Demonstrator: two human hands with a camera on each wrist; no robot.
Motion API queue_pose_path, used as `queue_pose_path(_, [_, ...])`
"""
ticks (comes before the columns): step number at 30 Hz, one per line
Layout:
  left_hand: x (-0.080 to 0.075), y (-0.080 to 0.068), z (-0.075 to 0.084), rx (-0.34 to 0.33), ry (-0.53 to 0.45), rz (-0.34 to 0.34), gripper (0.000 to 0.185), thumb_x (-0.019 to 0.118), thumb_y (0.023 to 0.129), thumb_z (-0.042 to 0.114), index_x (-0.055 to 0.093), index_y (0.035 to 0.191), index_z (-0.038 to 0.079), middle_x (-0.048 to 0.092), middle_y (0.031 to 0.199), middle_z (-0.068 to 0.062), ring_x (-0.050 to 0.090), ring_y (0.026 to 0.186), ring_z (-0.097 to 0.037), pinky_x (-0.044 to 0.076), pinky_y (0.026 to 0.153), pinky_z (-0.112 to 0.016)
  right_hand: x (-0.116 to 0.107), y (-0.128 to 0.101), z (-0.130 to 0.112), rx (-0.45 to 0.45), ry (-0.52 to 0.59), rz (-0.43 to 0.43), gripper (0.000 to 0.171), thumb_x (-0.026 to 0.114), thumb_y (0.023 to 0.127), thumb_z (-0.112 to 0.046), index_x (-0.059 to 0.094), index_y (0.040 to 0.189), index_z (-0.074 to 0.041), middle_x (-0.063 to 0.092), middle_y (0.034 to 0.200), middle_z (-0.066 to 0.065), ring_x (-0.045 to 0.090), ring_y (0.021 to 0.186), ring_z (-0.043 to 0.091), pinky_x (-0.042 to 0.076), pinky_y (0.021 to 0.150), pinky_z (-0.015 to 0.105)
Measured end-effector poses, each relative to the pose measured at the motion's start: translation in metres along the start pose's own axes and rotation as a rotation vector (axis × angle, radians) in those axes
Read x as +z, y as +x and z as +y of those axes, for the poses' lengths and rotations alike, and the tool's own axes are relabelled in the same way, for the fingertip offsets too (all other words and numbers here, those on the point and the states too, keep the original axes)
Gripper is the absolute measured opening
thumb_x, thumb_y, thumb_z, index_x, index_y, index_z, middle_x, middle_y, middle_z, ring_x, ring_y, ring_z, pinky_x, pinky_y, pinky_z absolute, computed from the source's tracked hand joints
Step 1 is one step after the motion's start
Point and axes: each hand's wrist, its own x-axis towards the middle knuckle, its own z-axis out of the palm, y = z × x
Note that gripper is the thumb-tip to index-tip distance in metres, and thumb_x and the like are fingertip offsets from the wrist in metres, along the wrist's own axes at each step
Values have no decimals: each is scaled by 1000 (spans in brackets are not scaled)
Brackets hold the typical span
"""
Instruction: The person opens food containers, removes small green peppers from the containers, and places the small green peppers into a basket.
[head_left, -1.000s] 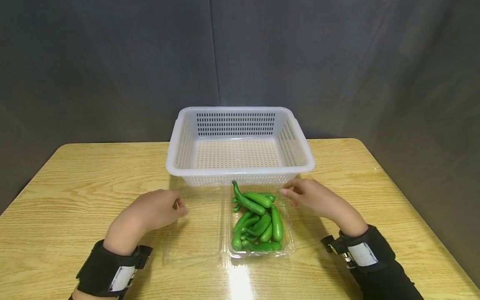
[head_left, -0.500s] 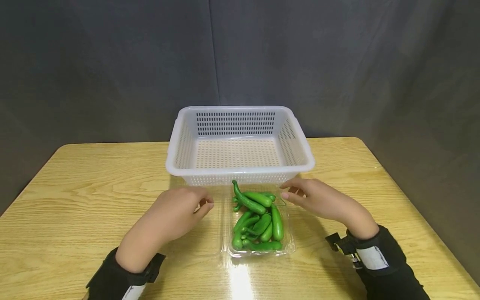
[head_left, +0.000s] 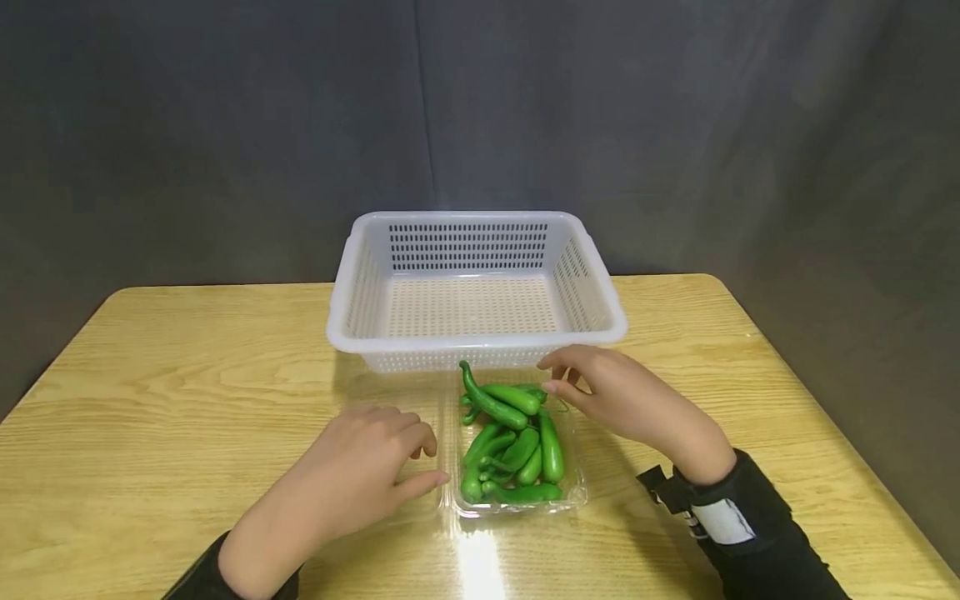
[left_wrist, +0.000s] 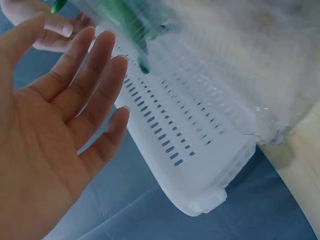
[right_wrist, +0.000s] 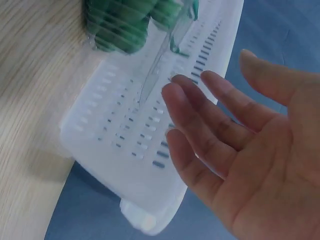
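Several long, glossy green peppers (head_left: 521, 454) lie heaped in a clear plastic clamshell box (head_left: 573, 492), its transparent lid folded back flat to the left. Over that lid hovers my left hand (head_left: 367, 467), thumb and fingers spread apart, the thumb tip near the box's left edge. My right hand (head_left: 615, 396) is above the box's far right corner, fingers loosely bent and thumb apart from them. Both wrist views show palms with nothing held; the left wrist view catches the hand (left_wrist: 62, 120) with fingers extended, the right wrist view the hand (right_wrist: 250, 145) with fingers relaxed.
A white perforated plastic basket (head_left: 480, 342) stands just behind the box, with nothing in it. Everything rests on a wood-grain table (head_left: 187, 400). A dark grey curtain (head_left: 480, 100) hangs behind and to the right.
My left hand has moved right and toward me over the lid, its fingers spreading. My right hand has shifted slightly left over the box corner, its fingers loosening. The peppers and basket stay put.
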Motion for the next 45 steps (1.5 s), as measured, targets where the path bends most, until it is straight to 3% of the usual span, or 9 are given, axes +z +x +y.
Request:
queue_pose_path(6, [1,-8,5,19,-64,-45,38,70,85,55,69,92,18,63,85,13,55,76,-6,49,79,-36,5,5,-8,-83,-24,-2,23,69,93,-15,68,114,-5,67,97,1,63,88,12,53,80,37])
queue_pose_path(12, [1,-9,9,30,-75,-71,32,79,78,47,68,91,19,61,84,15,50,72,-2,47,73,-31,7,11,-16,-148,-76,8,24,68,94,-18,68,115,-7,70,106,4,64,93,14,53,84,37])
queue_pose_path(24, [5,-9,10,60,-49,-86,27,82,75,41,67,85,21,59,79,15,51,70,-2,43,70,-28,12,23,-31,-250,-102,-5,26,70,93,-21,68,116,-9,71,108,1,66,93,12,53,82,32])
queue_pose_path(32, [6,-11,10,57,-40,-81,26,82,75,40,67,84,20,60,79,14,51,71,-2,42,69,-27,5,17,-33,-261,-42,-142,15,72,91,-17,71,104,-11,68,99,-6,65,93,12,53,83,32])
queue_pose_path(38, [6,-12,9,49,-30,-88,26,82,74,40,68,84,20,61,79,14,52,72,-4,44,71,-29,-2,9,-35,-220,-1,-311,23,77,86,-14,72,109,-12,69,107,-3,65,100,15,52,86,33])
queue_pose_path(45, [6,-13,8,62,-34,-108,25,83,74,39,63,76,23,56,76,17,51,71,-3,44,71,-28,6,11,-40,-228,-33,-353,26,83,78,-8,73,101,-14,69,101,-5,63,95,11,52,83,29])
